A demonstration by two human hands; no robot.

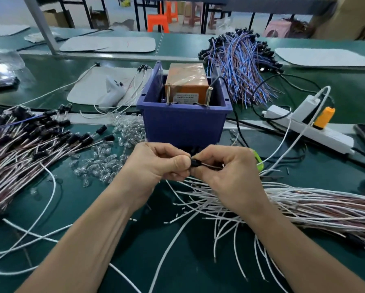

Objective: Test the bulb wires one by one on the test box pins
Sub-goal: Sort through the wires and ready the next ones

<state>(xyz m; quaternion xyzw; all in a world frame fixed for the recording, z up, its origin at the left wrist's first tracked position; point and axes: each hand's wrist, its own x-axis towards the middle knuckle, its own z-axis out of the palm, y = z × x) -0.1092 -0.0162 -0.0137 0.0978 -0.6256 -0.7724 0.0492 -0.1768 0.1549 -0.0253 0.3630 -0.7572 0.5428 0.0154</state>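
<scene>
Pinching one bulb wire (196, 163), left hand (156, 166) and right hand (228, 174) curl fingers (177, 160).

Left grip (156, 163), right grip (226, 168) curled, pinching; thumbs close together

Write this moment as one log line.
phase: prep | left hand: pinches bulb wire | right hand: pinches bulb wire | test box: in bin | pins: untouched
</scene>
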